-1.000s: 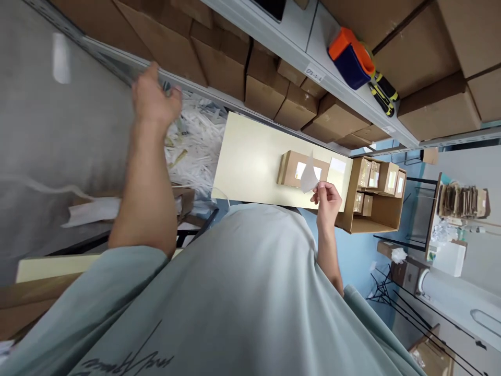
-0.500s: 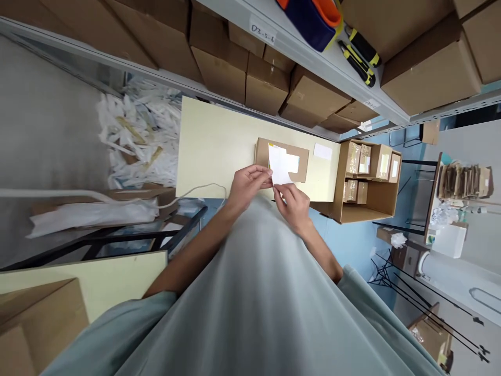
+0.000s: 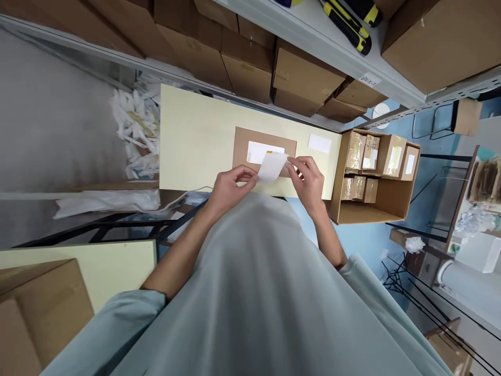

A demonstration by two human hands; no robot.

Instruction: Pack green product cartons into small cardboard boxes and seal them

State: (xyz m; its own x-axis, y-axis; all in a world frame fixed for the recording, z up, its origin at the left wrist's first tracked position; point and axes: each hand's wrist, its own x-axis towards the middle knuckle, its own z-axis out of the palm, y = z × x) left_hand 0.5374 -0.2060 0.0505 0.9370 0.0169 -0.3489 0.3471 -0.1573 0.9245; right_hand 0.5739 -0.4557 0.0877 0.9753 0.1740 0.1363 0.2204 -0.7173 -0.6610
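Note:
Both of my hands hold a small white paper label (image 3: 271, 166) just above a flat brown cardboard box (image 3: 242, 149) on the pale yellow table (image 3: 191, 141). My left hand (image 3: 229, 185) pinches the label's left edge. The label's right corner is pinched by my right hand (image 3: 309, 177). The box carries a white sticker (image 3: 258, 151) with a small yellow mark. A second loose white label (image 3: 319, 142) lies on the table to the right.
An open carton (image 3: 376, 201) with several small taped boxes stands right of the table. Shelves of brown cartons (image 3: 297, 78) run along the back, with a yellow-black tool (image 3: 346, 31) on top. A heap of white paper strips (image 3: 136, 130) lies left of the table.
My left hand came down from the shelf at the left and joined the right hand on the label. Both hands now pull the label apart over the box. The camera tilted down.

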